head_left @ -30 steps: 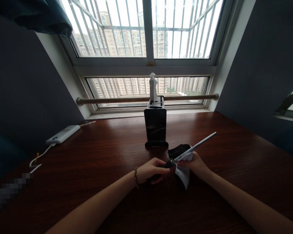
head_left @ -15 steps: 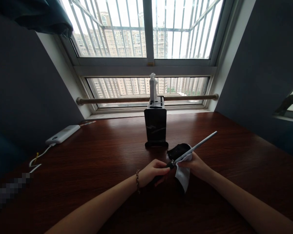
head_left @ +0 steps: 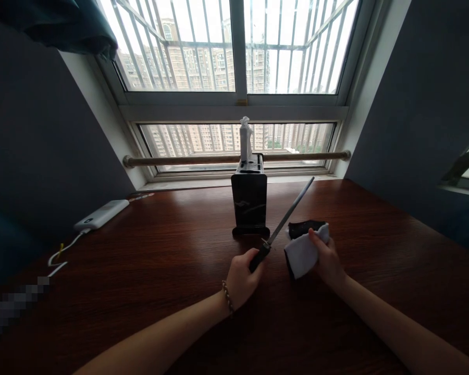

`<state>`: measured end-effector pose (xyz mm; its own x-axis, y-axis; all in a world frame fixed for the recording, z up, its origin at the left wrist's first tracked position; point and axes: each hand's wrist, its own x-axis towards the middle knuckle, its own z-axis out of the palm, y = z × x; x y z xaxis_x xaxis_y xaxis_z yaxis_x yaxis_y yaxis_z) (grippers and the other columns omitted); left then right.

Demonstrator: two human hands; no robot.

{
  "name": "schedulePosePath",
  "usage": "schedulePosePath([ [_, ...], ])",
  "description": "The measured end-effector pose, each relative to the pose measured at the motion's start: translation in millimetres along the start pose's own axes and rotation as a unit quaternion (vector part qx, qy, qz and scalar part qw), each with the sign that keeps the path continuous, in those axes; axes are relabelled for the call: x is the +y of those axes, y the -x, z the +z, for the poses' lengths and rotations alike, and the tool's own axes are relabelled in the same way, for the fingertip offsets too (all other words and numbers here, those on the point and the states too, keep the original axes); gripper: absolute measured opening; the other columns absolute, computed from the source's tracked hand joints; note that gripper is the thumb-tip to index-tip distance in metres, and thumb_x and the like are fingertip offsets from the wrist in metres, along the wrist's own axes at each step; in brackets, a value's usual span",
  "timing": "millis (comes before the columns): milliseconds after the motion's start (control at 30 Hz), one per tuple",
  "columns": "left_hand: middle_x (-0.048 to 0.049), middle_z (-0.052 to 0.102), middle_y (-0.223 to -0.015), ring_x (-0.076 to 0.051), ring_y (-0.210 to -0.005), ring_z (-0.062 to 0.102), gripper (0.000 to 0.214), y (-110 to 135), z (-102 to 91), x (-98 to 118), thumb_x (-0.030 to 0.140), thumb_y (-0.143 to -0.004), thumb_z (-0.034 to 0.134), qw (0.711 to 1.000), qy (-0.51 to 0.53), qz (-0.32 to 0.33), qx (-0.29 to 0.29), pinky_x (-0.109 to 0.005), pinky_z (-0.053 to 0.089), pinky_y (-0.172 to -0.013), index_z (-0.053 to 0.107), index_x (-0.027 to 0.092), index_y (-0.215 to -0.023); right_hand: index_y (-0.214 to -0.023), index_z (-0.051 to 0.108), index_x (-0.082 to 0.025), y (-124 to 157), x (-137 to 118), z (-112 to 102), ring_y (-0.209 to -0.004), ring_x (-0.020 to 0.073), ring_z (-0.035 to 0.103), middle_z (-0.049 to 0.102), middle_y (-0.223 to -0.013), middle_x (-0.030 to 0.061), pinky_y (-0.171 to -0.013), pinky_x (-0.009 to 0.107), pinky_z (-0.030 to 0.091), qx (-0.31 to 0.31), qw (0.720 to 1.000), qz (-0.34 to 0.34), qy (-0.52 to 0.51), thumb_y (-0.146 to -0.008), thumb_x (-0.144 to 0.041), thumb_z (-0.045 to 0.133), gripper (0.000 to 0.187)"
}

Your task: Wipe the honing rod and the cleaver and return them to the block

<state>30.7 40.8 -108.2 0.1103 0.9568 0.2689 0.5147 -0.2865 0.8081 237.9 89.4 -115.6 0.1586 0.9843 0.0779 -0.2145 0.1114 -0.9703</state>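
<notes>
My left hand (head_left: 245,278) is closed around the black handle of a honing steel (head_left: 291,211), whose long grey rod slants up to the right. Gripped in my right hand (head_left: 328,259) is a cloth (head_left: 303,256), light grey on one face and black on the other, bunched and folded over. The cloth is apart from the rod, a little to its right. Behind the rod stands a black holder that looks like a knife block (head_left: 249,203), with slots in its top and a whitish wrapped object (head_left: 245,139) sticking up from it.
The hands work over a dark red-brown wooden table (head_left: 172,229). At its left edge lies a white power bank (head_left: 101,214) with a white cable (head_left: 68,250). A horizontal rail (head_left: 187,160) crosses in front of the barred window at the back. Dark walls flank both sides.
The cloth has come off the rod and moved right with my right hand. My left hand has tilted the honing steel more upright, its tip shifting up and left.
</notes>
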Motion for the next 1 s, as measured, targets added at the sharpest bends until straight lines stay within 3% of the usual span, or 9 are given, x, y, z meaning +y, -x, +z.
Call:
schedulePosePath([
  [67,-0.0017,0.057,-0.062,-0.012,-0.055,0.05,0.027,-1.3,-0.1,-1.0,0.039,-0.08,0.05,1.0,0.002,-0.01,-0.001,-0.021,0.034,-0.052,0.06,0.014,-0.078,-0.081,0.059,-0.02,1.9,0.7,-3.7,-0.072,0.0197,0.054,0.058,-0.075,0.005,-0.068,0.033,0.043,0.006,0.981,-0.152,0.121,-0.08,-0.04,0.056,0.02],
  [167,-0.0018,0.057,-0.061,-0.012,-0.055,0.05,0.027,-1.2,0.0,-0.9,0.038,-0.081,0.05,1.0,0.003,-0.005,-0.01,-0.021,0.034,-0.052,0.061,0.014,-0.079,-0.085,0.062,-0.021,8.6,-0.2,-3.6,-0.087,0.0232,0.052,0.058,-0.089,0.0076,-0.082,0.038,0.039,-0.098,0.912,-0.312,0.249,-0.08,-0.027,0.055,0.011],
  [267,-0.0021,0.059,-0.064,-0.012,-0.057,0.051,0.025,0.1,0.3,-0.5,0.035,-0.081,0.05,0.999,0.017,0.019,-0.029,-0.021,0.036,-0.054,0.062,0.013,-0.08,-0.102,0.062,-0.021,15.7,-4.6,2.8,-0.09,0.0232,0.05,0.053,-0.1,0.0093,-0.079,0.036,0.041,-0.266,0.851,-0.339,0.301,-0.078,-0.019,0.053,0.026],
  [333,-0.0024,0.06,-0.066,-0.011,-0.058,0.051,0.025,0.5,0.5,-0.5,0.034,-0.081,0.05,0.999,0.031,0.026,-0.036,-0.02,0.036,-0.055,0.062,0.012,-0.079,-0.12,0.052,-0.022,18.7,-8.8,7.6,-0.094,0.0225,0.049,0.05,-0.105,0.0101,-0.08,0.035,0.041,-0.334,0.825,-0.335,0.311,-0.08,-0.016,0.048,0.041],
  [400,-0.0025,0.059,-0.066,-0.011,-0.058,0.05,0.027,0.1,0.3,-0.5,0.036,-0.081,0.05,0.998,0.047,0.016,-0.037,-0.02,0.036,-0.054,0.062,0.012,-0.079,-0.123,0.05,-0.022,20.1,-13.2,11.0,-0.094,0.0209,0.05,0.05,-0.104,0.0095,-0.08,0.033,0.041,-0.352,0.833,-0.313,0.291,-0.083,-0.017,0.046,0.041],
  [567,0.0002,0.053,-0.056,-0.008,-0.048,0.043,0.035,-1.9,-0.4,-1.0,0.044,-0.079,0.051,0.992,0.102,-0.046,-0.059,-0.018,0.032,-0.044,0.062,0.011,-0.08,-0.109,0.059,-0.019,18.5,-21.2,13.6,-0.084,0.0187,0.052,0.053,-0.094,0.0079,-0.074,0.029,0.042,-0.381,0.861,-0.254,0.22,-0.086,-0.023,0.043,0.028],
  [733,0.0035,0.046,-0.051,-0.005,-0.036,0.037,0.038,-2.6,1.3,-3.5,0.048,-0.078,0.051,0.978,0.176,-0.079,-0.078,-0.017,0.027,-0.033,0.059,0.011,-0.084,-0.088,0.063,-0.017,13.9,-10.5,13.0,-0.071,0.0161,0.05,0.053,-0.084,0.0051,-0.064,0.026,0.039,-0.364,0.892,-0.201,0.174,-0.086,-0.033,0.046,0.024],
  [867,0.0053,0.042,-0.052,-0.004,-0.033,0.035,0.036,-4.3,1.7,-4.1,0.047,-0.077,0.053,0.974,0.204,-0.086,-0.055,-0.017,0.025,-0.031,0.055,0.012,-0.082,-0.074,0.062,-0.015,9.4,10.0,11.0,-0.064,0.0158,0.05,0.057,-0.069,0.0022,-0.061,0.027,0.04,-0.331,0.933,-0.062,0.124,-0.076,-0.039,0.06,0.025],
  [1000,0.0077,0.035,-0.045,-0.004,-0.032,0.034,0.031,-5.4,1.3,-3.2,0.044,-0.078,0.053,0.973,0.21,-0.083,-0.043,-0.017,0.023,-0.031,0.049,0.014,-0.073,-0.078,0.063,-0.017,-1.1,15.3,7.7,-0.067,0.0182,0.058,0.063,-0.072,0.0021,-0.069,0.031,0.044,-0.206,0.971,0.099,-0.065,-0.068,-0.041,0.068,0.026],
])
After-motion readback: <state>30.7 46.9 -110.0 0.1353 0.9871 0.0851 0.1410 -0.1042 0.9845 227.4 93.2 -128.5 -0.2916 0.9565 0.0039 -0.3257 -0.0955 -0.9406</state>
